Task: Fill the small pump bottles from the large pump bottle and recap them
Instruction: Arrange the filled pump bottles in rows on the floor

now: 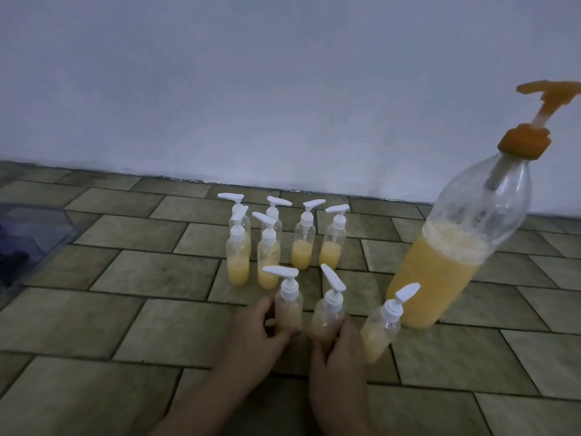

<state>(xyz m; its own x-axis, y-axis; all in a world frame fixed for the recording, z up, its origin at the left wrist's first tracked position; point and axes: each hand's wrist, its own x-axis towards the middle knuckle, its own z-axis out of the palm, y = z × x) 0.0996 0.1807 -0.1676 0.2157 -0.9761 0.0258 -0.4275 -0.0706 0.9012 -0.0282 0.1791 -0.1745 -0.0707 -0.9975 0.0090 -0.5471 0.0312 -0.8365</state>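
A large clear bottle (446, 269) with an orange pump (534, 121) stands on the tiled floor at the right, about half full of yellow liquid. Several small clear bottles with white pumps (301, 240), each capped and partly filled with the yellow liquid, stand in a group at the centre. My left hand (257, 328) grips one small bottle (287, 306) in the front row. Beside it, my right hand (339, 366) grips another small bottle (327, 316). A third front small bottle (380, 328) stands free to the right, close to the large bottle.
A white wall (283, 89) rises right behind the bottles. A dark, translucent object (28, 247) lies on the floor at the far left. The floor is made of olive tiles (125, 325).
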